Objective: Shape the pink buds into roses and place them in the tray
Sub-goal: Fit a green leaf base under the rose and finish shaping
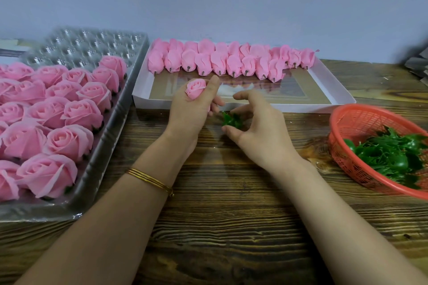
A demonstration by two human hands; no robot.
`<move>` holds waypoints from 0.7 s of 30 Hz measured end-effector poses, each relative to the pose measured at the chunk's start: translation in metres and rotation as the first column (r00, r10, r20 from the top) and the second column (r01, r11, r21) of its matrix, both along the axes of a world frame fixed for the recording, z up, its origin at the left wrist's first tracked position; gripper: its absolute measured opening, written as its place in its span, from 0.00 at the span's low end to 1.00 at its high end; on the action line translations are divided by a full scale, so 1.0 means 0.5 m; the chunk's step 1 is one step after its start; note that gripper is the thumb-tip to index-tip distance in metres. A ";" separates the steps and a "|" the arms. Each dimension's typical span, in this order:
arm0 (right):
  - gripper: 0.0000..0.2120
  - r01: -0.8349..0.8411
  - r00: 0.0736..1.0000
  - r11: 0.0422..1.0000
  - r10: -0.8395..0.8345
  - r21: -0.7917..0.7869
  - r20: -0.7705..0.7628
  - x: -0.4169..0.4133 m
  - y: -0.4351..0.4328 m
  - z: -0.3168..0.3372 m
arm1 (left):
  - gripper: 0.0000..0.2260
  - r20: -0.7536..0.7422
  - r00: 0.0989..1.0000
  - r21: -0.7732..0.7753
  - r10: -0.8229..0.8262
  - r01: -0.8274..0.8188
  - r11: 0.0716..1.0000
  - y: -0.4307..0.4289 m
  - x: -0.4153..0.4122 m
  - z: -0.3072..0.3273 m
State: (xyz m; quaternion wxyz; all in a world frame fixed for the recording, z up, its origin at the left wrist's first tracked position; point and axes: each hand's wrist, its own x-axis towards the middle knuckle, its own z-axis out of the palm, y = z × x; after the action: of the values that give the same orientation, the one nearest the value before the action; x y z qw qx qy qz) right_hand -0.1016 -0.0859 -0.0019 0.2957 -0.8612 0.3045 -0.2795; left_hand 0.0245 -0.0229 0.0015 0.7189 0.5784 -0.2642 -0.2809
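My left hand grips a pink bud, its petals pointing up above my curled fingers. My right hand sits just to its right, fingers curled round a green leaf base held between thumb and fingers near the tabletop. Several unshaped pink buds lie in two rows along the far side of a white box lid. Finished pink roses fill the near part of a clear plastic tray on the left; its far cells hold nothing.
A red plastic basket with several green leaf bases stands at the right edge. Everything sits on a dark wooden table against a pale wall. Something grey shows at the far right.
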 end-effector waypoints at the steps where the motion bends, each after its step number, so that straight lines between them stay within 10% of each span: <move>1: 0.27 0.008 1.000 1.000 -0.008 0.010 0.001 0.002 0.000 -0.002 | 0.10 -0.006 1.000 -0.008 -0.001 0.001 1.000 0.000 -0.001 0.001; 21: 0.30 0.048 0.988 0.991 -0.066 0.126 0.137 0.016 0.011 -0.011 | 0.17 -0.174 0.939 -0.085 -0.297 0.286 0.954 0.004 -0.021 0.016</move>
State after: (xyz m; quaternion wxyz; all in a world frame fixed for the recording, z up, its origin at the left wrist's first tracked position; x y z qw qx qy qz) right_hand -0.0937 -0.0803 -0.0075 0.3605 -0.8105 0.3238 -0.3289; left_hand 0.0140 -0.0210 0.0097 0.7073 0.4832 -0.2872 -0.4288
